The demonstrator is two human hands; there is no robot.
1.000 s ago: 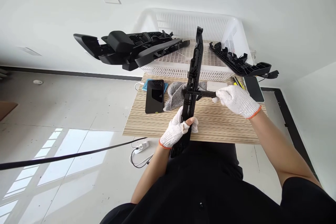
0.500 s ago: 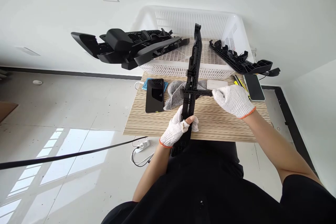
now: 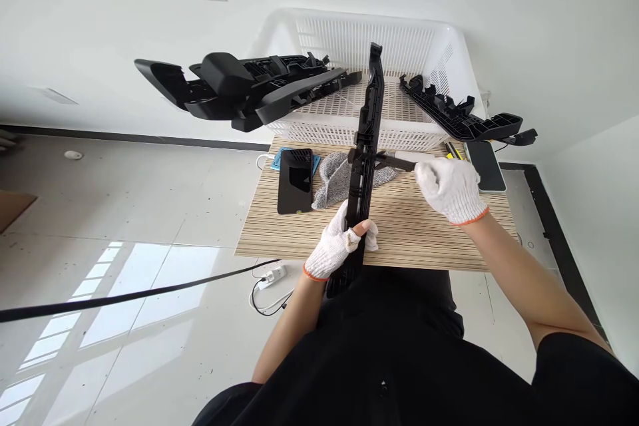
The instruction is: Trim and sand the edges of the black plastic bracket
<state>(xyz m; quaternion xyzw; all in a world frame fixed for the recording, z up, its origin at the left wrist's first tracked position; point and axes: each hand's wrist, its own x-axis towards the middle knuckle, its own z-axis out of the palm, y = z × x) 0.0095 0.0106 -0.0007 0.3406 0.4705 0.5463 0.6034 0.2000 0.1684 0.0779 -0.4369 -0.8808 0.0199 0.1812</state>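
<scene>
My left hand, in a white knitted glove with the thumb tip bare, is closed round the lower end of a long black plastic trim piece. The piece stands lengthwise in front of me, its ribbed side facing up. My right hand, also gloved, grips one end of a narrow black strip-shaped piece. That strip lies crosswise over the trim piece, its far end at the trim's left edge. What kind of thing the strip is, I cannot make out. Behind the trim lies a grey cloth.
A white plastic basket stands at the table's back, with black trim parts across its left side and another trim part on its right. A black phone and another phone lie on the wooden table.
My right hand has moved slightly right and up, and the strip's left end has shifted upward along the trim piece. My left hand and the trim piece stay nearly in place.
</scene>
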